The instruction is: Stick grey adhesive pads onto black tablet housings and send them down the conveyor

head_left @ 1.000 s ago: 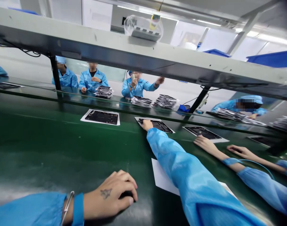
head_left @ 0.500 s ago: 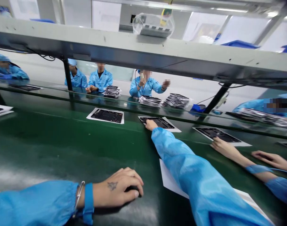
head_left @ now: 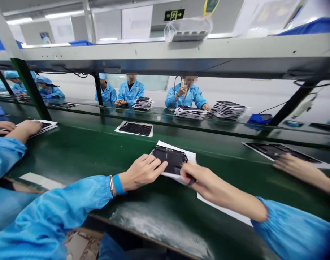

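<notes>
A black flat panel point(head_left: 170, 159) lies on a white sheet point(head_left: 190, 156) on the green conveyor belt point(head_left: 81, 151), just in front of me. My left hand point(head_left: 142, 172) grips its near left edge, fingers curled onto the panel. My right hand point(head_left: 200, 177) pinches the near right edge of the panel and sheet together. Both arms wear blue sleeves. Under my right forearm another white sheet point(head_left: 221, 209) rests on the belt.
A second panel on paper point(head_left: 135, 129) sits farther up the belt, another point(head_left: 284, 151) at right under a co-worker's hand point(head_left: 297, 168). A co-worker's hands point(head_left: 18, 128) rest at left. Across the belt sit people in blue with stacks of panels point(head_left: 227, 109). A grey shelf point(head_left: 181, 56) runs overhead.
My right hand has pulled the panel and sheet from the far side of the belt toward me. My left hand left the belt edge and took hold of the panel.
</notes>
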A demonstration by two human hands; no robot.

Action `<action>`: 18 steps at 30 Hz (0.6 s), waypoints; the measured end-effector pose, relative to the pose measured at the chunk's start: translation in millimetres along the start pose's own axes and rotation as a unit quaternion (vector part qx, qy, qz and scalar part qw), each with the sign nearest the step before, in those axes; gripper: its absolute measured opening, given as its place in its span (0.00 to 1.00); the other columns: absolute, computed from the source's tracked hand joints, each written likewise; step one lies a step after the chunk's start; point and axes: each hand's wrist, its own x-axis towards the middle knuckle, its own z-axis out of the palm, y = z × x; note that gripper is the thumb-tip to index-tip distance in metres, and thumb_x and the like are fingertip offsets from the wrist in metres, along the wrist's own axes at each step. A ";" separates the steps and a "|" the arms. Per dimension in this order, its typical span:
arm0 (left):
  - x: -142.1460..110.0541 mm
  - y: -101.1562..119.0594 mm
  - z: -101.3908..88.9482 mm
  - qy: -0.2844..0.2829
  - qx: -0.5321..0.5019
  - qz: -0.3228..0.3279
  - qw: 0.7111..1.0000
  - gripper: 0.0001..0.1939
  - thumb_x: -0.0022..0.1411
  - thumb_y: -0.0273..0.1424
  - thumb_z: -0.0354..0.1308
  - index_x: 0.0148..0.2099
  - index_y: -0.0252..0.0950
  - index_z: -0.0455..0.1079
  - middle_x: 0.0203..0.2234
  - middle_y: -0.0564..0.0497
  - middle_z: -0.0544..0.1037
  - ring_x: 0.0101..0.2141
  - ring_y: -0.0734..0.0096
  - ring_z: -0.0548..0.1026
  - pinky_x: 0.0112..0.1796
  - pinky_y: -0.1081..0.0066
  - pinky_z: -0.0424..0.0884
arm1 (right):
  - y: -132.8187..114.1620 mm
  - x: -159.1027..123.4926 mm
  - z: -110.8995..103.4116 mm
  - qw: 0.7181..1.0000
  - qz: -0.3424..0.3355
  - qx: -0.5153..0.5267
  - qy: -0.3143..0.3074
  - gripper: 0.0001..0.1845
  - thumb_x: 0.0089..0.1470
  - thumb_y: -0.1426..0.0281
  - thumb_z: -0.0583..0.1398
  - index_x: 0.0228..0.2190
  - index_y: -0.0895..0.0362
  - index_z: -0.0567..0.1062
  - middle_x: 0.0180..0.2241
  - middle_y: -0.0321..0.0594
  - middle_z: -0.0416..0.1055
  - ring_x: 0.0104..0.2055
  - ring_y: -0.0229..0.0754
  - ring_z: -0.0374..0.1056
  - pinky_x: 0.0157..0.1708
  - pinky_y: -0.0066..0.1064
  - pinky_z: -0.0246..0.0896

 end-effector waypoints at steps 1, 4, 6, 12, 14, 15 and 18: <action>-4.7 5.5 -9.4 0.011 0.006 0.024 1.000 0.16 0.73 0.22 0.43 0.59 0.28 0.64 0.36 0.45 0.76 0.36 0.64 0.74 0.35 0.64 0.69 | -13.0 -10.9 0.0 1.000 0.002 0.022 -0.001 0.09 0.59 0.76 0.53 0.29 0.52 0.64 0.29 0.38 0.68 0.28 0.41 0.62 0.28 0.31 0.59; -24.1 28.1 -41.6 0.043 -0.015 0.071 0.996 0.15 0.73 0.22 0.44 0.56 0.26 0.66 0.34 0.46 0.74 0.31 0.67 0.71 0.31 0.66 0.68 | -34.7 -39.8 -8.4 0.996 0.037 0.072 0.027 0.07 0.64 0.66 0.55 0.36 0.50 0.73 0.34 0.41 0.73 0.33 0.44 0.68 0.32 0.34 0.65; -37.9 45.9 -62.2 0.040 -0.047 0.080 0.995 0.16 0.72 0.22 0.43 0.56 0.24 0.67 0.33 0.45 0.74 0.30 0.67 0.69 0.30 0.65 0.69 | -36.1 -56.6 -18.5 0.989 0.077 0.097 0.086 0.14 0.65 0.57 0.54 0.41 0.48 0.77 0.38 0.43 0.76 0.37 0.47 0.71 0.36 0.37 0.67; -69.7 86.0 -92.7 0.001 -0.110 0.087 0.990 0.22 0.69 0.18 0.38 0.60 0.24 0.66 0.32 0.47 0.73 0.30 0.66 0.69 0.34 0.65 0.68 | -9.7 -100.9 -43.2 0.893 0.254 0.116 0.352 0.35 0.62 0.41 0.48 0.29 0.50 0.83 0.33 0.44 0.74 0.36 0.47 0.68 0.37 0.38 0.63; -78.7 87.6 -90.1 -0.009 -0.145 0.095 0.985 0.22 0.71 0.21 0.40 0.60 0.28 0.67 0.31 0.48 0.73 0.29 0.67 0.70 0.31 0.67 0.67 | 3.4 -118.1 -49.0 0.860 0.313 0.119 0.385 0.41 0.57 0.36 0.47 0.21 0.53 0.80 0.21 0.42 0.66 0.27 0.43 0.63 0.30 0.36 0.59; -82.2 85.0 -87.1 -0.020 -0.169 0.100 0.980 0.21 0.73 0.26 0.42 0.62 0.31 0.67 0.32 0.48 0.74 0.29 0.67 0.71 0.30 0.68 0.66 | 9.4 -127.3 -51.9 0.845 0.337 0.129 0.395 0.42 0.55 0.34 0.48 0.19 0.54 0.79 0.18 0.40 0.63 0.23 0.41 0.60 0.26 0.35 0.56; -78.8 64.1 -74.1 -0.066 -0.234 0.105 0.964 0.27 0.73 0.46 0.48 0.68 0.41 0.61 0.42 0.46 0.77 0.35 0.65 0.75 0.30 0.70 0.68 | 21.3 -153.7 -60.2 0.806 0.373 0.194 0.416 0.40 0.49 0.32 0.53 0.19 0.56 0.78 0.15 0.38 0.63 0.19 0.37 0.59 0.21 0.32 0.54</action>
